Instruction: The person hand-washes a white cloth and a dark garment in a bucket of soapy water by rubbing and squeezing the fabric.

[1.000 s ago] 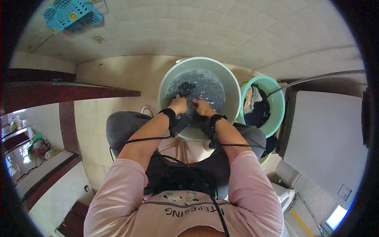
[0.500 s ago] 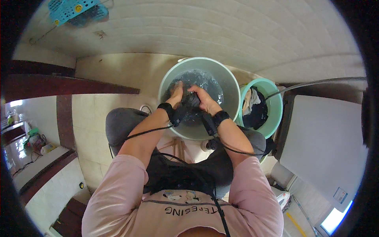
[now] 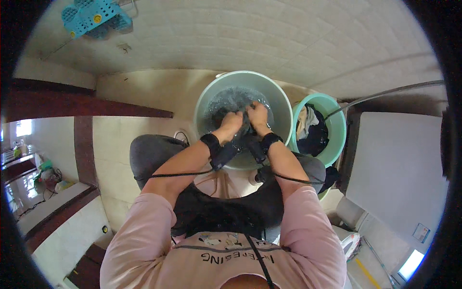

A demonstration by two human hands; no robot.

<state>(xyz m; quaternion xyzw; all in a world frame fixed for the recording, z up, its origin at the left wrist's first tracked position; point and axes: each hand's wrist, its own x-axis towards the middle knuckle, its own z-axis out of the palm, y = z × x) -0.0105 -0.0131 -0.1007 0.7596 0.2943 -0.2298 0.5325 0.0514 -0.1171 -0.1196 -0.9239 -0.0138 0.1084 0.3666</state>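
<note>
Hands [image 3: 245, 120] wringing dark cloth [image 3: 245, 129], laundry bucket [image 3: 337, 126] beside

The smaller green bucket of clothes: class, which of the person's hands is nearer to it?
Right. The right hand grips the dark garment in the large basin, on the side towards the smaller green bucket; the left hand is farther from it.

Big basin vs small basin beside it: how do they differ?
The big basin holds foamy water, with the left hand and right hand gripping a dark wet garment over it; the small basin holds a pile of dark and light clothes, no water visible, and no hand touches it. The big basin looks wider and sits directly ahead; the small basin sits to its right. Both are round, pale green, on the floor.
</note>
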